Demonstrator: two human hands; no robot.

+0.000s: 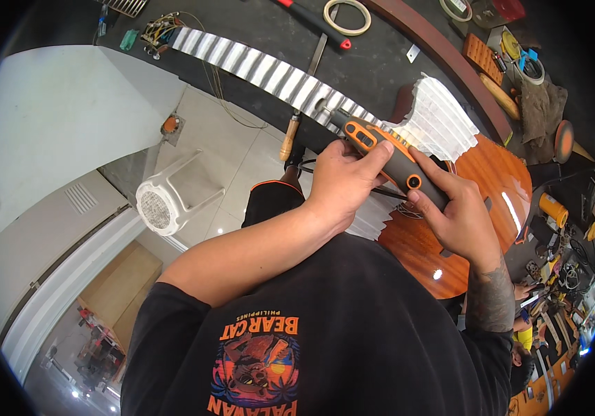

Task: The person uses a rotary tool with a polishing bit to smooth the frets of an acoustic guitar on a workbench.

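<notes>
A black-and-orange rotary tool (pixel 399 157) is gripped in both my hands, slanting across the neck of a guitar. My left hand (pixel 346 182) closes round its front part, the thumb on top near the switch. My right hand (pixel 460 215) holds the rear of the casing from the other side. The tool's small tip (pixel 323 106) is over or against the fretboard (pixel 263 74), striped with silvery bands; contact cannot be told. White masking tape (pixel 443 118) covers part of the glossy orange-brown guitar body (pixel 498 173).
A wooden-handled file (pixel 288 140) passes beneath the neck, its handle jutting past the bench edge. On the dark bench lie a tape roll (pixel 347 16), a red-and-black tool (pixel 311 24) and a wooden brush (pixel 500 96). A white stool (pixel 159 208) stands on the floor to the left.
</notes>
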